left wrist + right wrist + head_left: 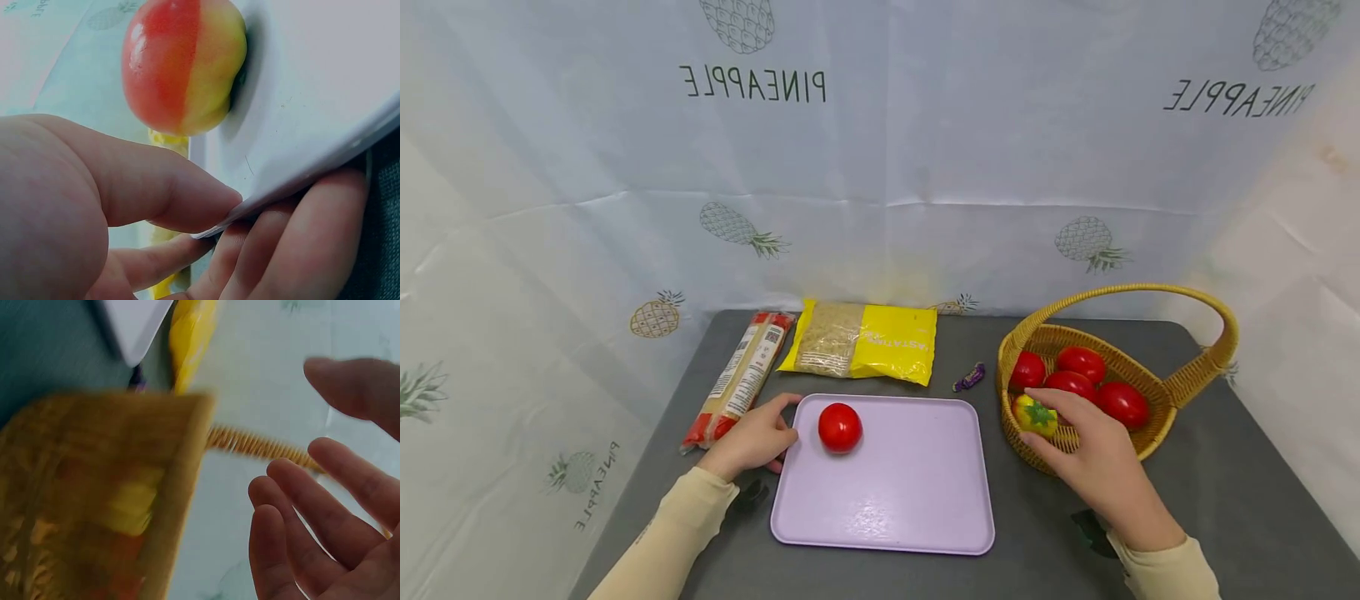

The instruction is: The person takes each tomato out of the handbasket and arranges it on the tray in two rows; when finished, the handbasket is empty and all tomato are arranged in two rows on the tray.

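Left hand [752,439] at the near-left corner of the lilac tray [910,508], on the grey worktop [1225,500]. Left wrist view: thumb on top of the tray's rim, fingers [312,250] curled underneath it, so the rim is pinched between them. One tomato [839,427] lies on the tray just beyond the thumb, not touching the hand; in the left wrist view it shows red on one side and yellow-green on the other.

Right hand [1093,462] reaches over the near rim of the wicker basket [1150,442]. Fingers straight and relaxed, spread in the right wrist view, gripping nothing. Their tips lie at a yellow-green tomato [1034,416] with a green stalk end, at the basket's near-left side; whether they actually touch it cannot be told. Four red tomatoes [1081,362] lie in the basket beyond the fingertips. The basket's handle [1150,292] arches over all.

Beyond the left fingers, a long pasta packet [741,377] lies beside the tray. Farther back, a yellow bag [861,340] lies flat. A small purple wrapped sweet [969,377] sits between the tray and the basket.
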### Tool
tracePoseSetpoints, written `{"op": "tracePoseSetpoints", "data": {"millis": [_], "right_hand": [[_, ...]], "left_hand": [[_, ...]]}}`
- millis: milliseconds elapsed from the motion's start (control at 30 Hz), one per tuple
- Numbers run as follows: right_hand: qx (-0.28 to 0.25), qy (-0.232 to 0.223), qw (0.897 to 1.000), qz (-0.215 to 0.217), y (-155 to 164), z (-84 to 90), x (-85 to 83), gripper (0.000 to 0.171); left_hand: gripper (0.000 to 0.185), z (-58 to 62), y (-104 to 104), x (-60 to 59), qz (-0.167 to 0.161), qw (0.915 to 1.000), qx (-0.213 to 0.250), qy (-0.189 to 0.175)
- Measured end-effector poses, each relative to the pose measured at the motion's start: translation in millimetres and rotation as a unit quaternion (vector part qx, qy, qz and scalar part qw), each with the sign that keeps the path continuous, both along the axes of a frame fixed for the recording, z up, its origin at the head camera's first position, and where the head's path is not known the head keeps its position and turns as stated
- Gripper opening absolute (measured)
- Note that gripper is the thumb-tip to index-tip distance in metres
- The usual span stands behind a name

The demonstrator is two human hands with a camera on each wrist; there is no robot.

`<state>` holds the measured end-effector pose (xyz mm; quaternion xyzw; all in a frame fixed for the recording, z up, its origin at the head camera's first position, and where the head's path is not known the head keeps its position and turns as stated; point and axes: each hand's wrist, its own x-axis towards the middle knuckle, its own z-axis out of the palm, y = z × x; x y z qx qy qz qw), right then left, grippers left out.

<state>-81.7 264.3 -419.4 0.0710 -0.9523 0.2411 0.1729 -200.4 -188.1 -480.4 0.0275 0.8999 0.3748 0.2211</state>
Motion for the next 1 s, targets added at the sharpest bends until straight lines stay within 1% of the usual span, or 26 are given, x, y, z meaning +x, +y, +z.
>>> {"op": "tracePoseSetpoints", "data": {"millis": [67,167,267,367,533,833,1000], "right_hand": [[-0.006,-0.013,1.000,-0.012,12.1,0.5,-0.5,0.066],[-0.013,-0.064,0.997,-0.028,24.5,0.9,-4.0,0.069],[-0.020,-0.107,0.994,-0.026,30.8,-2.5,-11.1,0.072],[-0.024,-0.133,0.991,-0.014,34.0,-7.5,-17.5,0.073],[-0.013,-0.140,0.990,-0.010,35.1,-14.7,-23.2,0.074],[0.000,-0.146,0.989,-0.012,33.4,-21.6,-30.3,0.075],[0.001,-0.146,0.989,-0.006,33.2,-23.9,-33.4,0.075]], "left_hand": [[0.064,-0.3,-0.9,0.0,-0.001,1.0000,-0.002,0.003],[0.064,0.3,-1.4,0.4,-0.001,1.0000,-0.006,0.005],[0.063,1.6,-1.3,1.7,0.001,0.9999,-0.010,0.004],[0.063,3.1,-1.0,3.2,-0.002,0.9999,-0.010,0.005],[0.063,5.1,0.0,4.1,-0.007,0.9999,-0.005,0.008],[0.062,2.4,1.3,1.8,-0.002,1.0000,-0.005,0.006],[0.061,1.1,1.9,1.7,-0.001,1.0000,-0.006,0.004]]}}
